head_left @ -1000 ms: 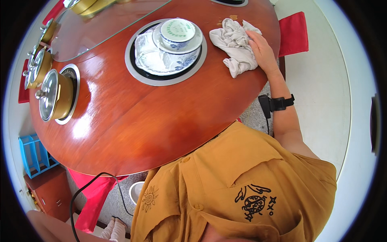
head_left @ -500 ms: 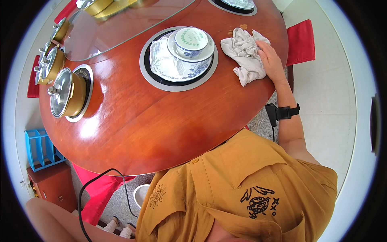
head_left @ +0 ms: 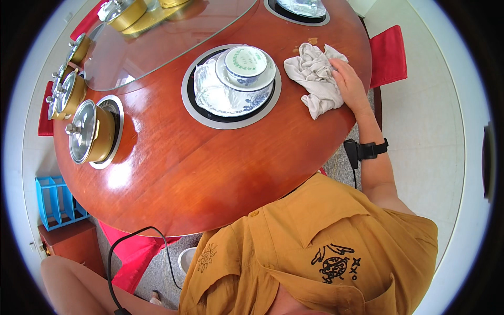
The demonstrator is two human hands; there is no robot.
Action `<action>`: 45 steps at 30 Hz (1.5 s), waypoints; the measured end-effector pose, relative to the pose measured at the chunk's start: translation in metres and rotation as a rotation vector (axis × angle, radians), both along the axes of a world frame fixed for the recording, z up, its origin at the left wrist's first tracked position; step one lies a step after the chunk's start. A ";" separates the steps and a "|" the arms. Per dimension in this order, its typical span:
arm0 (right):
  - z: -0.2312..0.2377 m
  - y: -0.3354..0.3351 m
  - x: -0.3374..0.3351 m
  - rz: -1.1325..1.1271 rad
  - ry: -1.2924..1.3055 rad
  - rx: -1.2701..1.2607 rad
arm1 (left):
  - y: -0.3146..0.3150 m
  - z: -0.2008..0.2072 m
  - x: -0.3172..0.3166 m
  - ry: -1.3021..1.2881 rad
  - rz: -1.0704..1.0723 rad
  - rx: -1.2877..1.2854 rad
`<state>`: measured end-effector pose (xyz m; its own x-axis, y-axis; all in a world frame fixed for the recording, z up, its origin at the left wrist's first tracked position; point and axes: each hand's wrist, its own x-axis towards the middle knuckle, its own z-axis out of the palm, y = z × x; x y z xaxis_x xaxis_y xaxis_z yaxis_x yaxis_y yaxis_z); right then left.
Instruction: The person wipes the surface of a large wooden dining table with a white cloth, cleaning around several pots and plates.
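My right hand (head_left: 348, 84) rests on the right side of a crumpled white cloth (head_left: 315, 77), its fingers curled over the edge. The cloth lies bunched on the reddish-brown round table (head_left: 205, 173), near its right rim. Left of it, plastic-wrapped blue-and-white dishes (head_left: 233, 84) sit on a round black plate with a silver ring; an upturned bowl (head_left: 245, 62) is on top. A small brownish wet-looking patch (head_left: 313, 40) shows just beyond the cloth. My left arm (head_left: 79, 286) comes in at the lower left, but the hand is outside the picture.
Gold pots with glass lids (head_left: 90, 131) line the table's left side. A glass turntable (head_left: 168, 42) covers the middle, with more pots on it. Red chairs (head_left: 388, 56) stand around. A black cable (head_left: 123, 239) hangs by my left arm. A blue rack (head_left: 59, 202) sits lower left.
The view has shifted slightly, so the table sits a little lower in it. My right hand and the cloth stay in nearly the same place on the table.
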<state>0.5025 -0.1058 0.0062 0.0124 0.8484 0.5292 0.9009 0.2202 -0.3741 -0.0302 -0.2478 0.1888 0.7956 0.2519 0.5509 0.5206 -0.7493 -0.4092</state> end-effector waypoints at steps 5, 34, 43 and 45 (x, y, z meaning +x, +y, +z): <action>-0.001 -0.006 0.002 -0.024 -0.016 -0.006 | 0.014 -0.004 -0.001 -0.010 -0.032 -0.008; -0.003 -0.008 0.002 -0.055 -0.007 0.013 | 0.034 -0.001 0.005 0.035 -0.099 0.047; -0.001 -0.009 0.000 -0.070 -0.001 0.016 | 0.043 -0.001 0.006 0.059 -0.121 0.054; -0.002 -0.009 0.000 -0.065 0.005 0.015 | 0.045 -0.002 0.009 0.068 -0.131 0.055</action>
<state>0.5025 -0.1147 0.0047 0.0695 0.8376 0.5419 0.9117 0.1672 -0.3754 -0.0212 -0.2033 0.1866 0.8558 0.1148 0.5045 0.3897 -0.7843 -0.4827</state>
